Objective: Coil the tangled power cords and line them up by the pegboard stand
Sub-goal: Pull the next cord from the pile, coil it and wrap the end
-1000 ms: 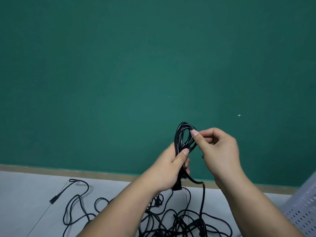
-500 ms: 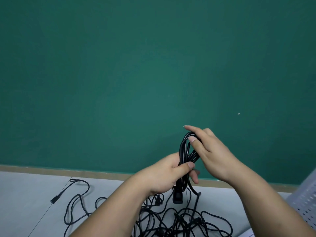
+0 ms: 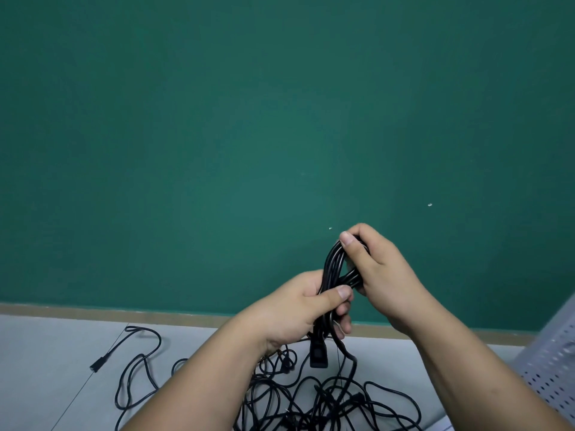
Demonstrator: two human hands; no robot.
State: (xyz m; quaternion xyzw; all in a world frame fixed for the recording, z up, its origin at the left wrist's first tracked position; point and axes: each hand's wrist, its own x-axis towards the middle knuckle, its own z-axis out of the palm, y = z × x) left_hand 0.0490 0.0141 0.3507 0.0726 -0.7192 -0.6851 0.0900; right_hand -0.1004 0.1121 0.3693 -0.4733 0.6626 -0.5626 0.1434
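Left hand (image 3: pixel 292 309) and right hand (image 3: pixel 382 272), each grip tight around coiled cord (image 3: pixel 331 262), above tangled cords (image 3: pixel 311 399) near pegboard stand (image 3: pixel 550 362).

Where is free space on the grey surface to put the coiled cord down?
Bare grey surface lies far left, between the beige strip and the loose cord; a narrow strip also borders the pegboard stand. The tangle crowds the middle.

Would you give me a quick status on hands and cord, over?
Left grip holds the coiled cord mid-bundle. Right grip curls round its top loop. Tangled cords lie on the floor below.
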